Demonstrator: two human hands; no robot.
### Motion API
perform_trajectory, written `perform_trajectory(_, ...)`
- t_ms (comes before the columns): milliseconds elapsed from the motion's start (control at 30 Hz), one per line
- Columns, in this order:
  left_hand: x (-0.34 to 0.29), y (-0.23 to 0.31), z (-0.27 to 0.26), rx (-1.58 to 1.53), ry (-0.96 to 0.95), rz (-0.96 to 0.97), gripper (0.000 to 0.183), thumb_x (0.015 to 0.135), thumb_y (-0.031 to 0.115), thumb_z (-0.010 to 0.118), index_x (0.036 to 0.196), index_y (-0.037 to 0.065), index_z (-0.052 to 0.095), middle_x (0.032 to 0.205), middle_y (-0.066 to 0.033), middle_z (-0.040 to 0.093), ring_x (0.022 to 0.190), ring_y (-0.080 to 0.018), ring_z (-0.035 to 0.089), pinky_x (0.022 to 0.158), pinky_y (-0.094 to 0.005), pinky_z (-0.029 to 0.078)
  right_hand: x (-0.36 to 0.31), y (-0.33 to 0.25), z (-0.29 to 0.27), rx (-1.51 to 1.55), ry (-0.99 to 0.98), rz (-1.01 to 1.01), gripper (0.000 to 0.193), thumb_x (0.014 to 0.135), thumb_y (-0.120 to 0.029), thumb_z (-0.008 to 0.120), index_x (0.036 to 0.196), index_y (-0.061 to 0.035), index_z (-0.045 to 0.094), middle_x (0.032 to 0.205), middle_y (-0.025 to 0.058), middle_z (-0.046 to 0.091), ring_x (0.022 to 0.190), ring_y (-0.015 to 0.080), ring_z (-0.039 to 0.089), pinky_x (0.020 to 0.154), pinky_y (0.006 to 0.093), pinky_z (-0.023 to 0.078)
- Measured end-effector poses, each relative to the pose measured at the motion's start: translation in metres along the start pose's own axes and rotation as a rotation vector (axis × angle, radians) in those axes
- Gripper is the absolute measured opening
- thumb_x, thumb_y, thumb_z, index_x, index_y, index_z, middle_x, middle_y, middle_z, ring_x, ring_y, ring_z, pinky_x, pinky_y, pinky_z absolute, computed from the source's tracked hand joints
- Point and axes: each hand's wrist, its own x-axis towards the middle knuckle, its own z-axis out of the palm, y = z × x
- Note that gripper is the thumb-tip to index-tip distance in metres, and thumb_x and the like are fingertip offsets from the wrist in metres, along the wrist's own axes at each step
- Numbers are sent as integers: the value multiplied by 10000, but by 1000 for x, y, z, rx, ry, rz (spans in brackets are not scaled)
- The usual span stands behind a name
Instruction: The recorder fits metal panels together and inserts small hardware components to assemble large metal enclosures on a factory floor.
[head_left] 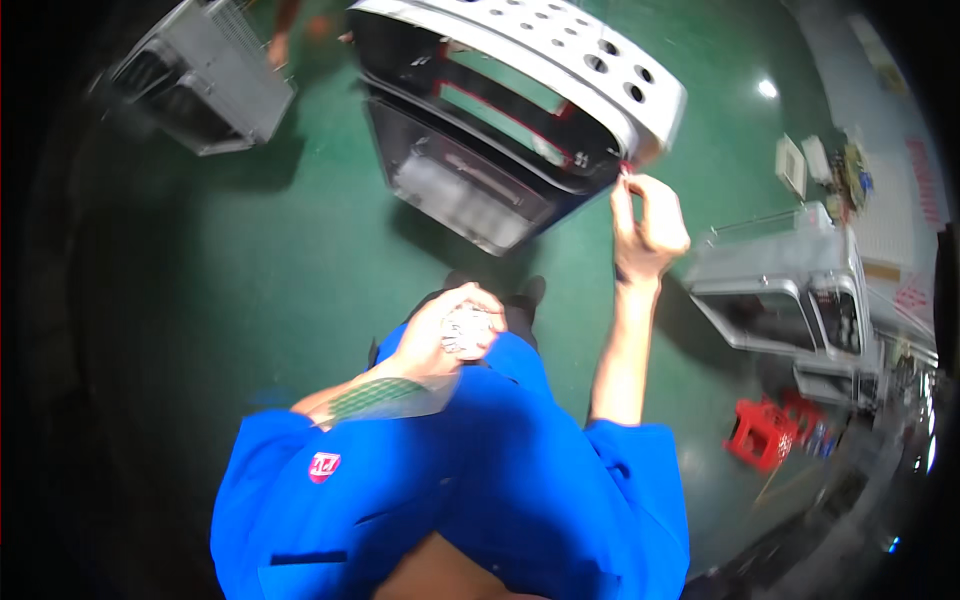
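Note:
A large metal appliance casing, white with round holes along its top and a black front with red-edged slots, stands ahead of me. At its right front corner my right hand is raised, thumb and finger pinched on a small red piece that touches or nearly touches the casing. Close to my body, my left hand is closed round a white roundish bundle with dark markings, too blurred to name. Along my left forearm lies a strip with a green mesh pattern.
Another grey casing stands at the far left, beside a person's arm. On the right are more grey casings, a red plastic stool and a white frame. The floor is green.

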Motion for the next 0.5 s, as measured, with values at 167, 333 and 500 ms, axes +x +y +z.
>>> perform_trajectory(167, 9, -8, 2, -54, 24, -59, 325, 959, 299, 427, 883, 21, 575, 756, -154, 582, 553, -206, 507, 418, -275, 389, 6, 20, 29, 102, -15, 83, 139, 708, -51, 714, 816, -40, 626, 767, 75, 638, 663, 189, 644, 611, 289, 515)
perform_trajectory(333, 19, -14, 1, -89, -39, -113, 310, 954, 293, 439, 880, 25, 576, 766, -162, 576, 538, -205, 490, 430, -270, 380, 18, 28, 61, 306, -44, 335, 128, 723, -62, 697, 827, -20, 635, 749, 80, 635, 618, 159, 634, 592, 271, 510)
perform_trajectory(500, 18, -18, 14, 2, 160, -41, 344, 938, 312, 460, 846, 0, 570, 770, -153, 580, 571, -195, 501, 473, -279, 395, 32, 39, 86, 488, -2, 556, 118, 745, -48, 696, 849, 2, 673, 752, 44, 661, 671, 90, 609, 644, 237, 504)
